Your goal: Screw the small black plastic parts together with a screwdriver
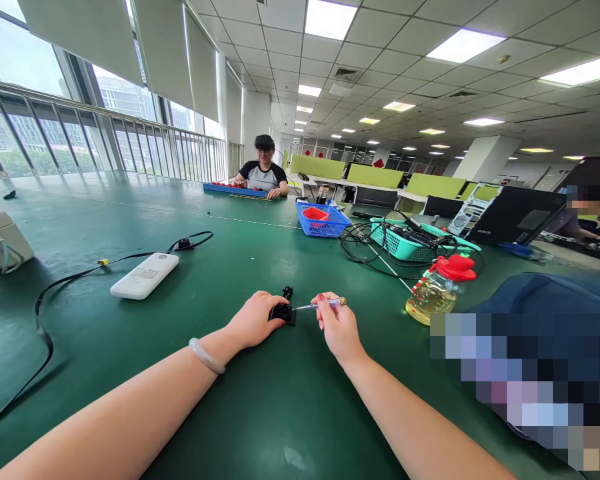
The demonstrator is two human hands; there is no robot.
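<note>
On the green table [300, 393], my left hand [255, 319] grips a small black object [287, 316] by its left side; its kind is too small to make out. Just beyond it lies another little black piece [288, 292]. Between the thumb and fingers of my right hand [336, 325] is a slim screwdriver [336, 303] with a clear handle and a yellowish end. The shaft points left, and its tip meets or nearly meets the right side of the black object. A pale bangle circles my left wrist.
A white power bank [146, 275] and a black cable [43, 320] lie left. To the right stand a red-lidded bottle [437, 293] and a dark blue bag [555, 300]. Farther back are a blue basket [323, 223], a cable-filled green basket [405, 247] and a seated person [264, 175].
</note>
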